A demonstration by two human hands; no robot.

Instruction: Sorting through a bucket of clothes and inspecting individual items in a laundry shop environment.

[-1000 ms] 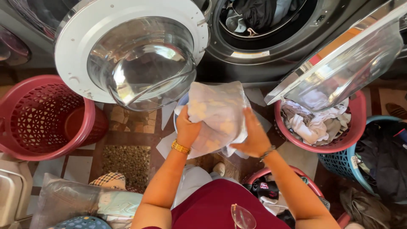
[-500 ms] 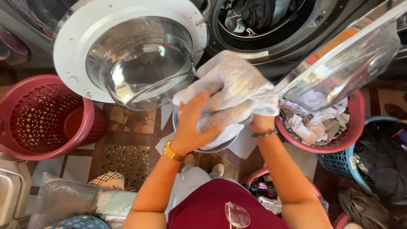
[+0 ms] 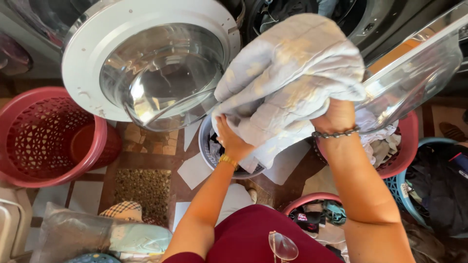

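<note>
Up toward twelve o'clock, my right hand [image 3: 336, 117] is now lifting the bunched white cloth [image 3: 287, 83] to the washer opening [image 3: 302, 14]. My left hand [image 3: 231, 139] is gripping its lower edge over the grey basket [image 3: 207, 151]. Loading is still going on.

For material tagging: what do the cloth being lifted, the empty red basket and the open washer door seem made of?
Pale cloth: soft woven fabric, probably cotton, matte and creased. Red laundry basket: moulded plastic with lattice walls, slight sheen. Washer door: glossy white ring, likely plastic, around a clear reflective glass bowl.
</note>
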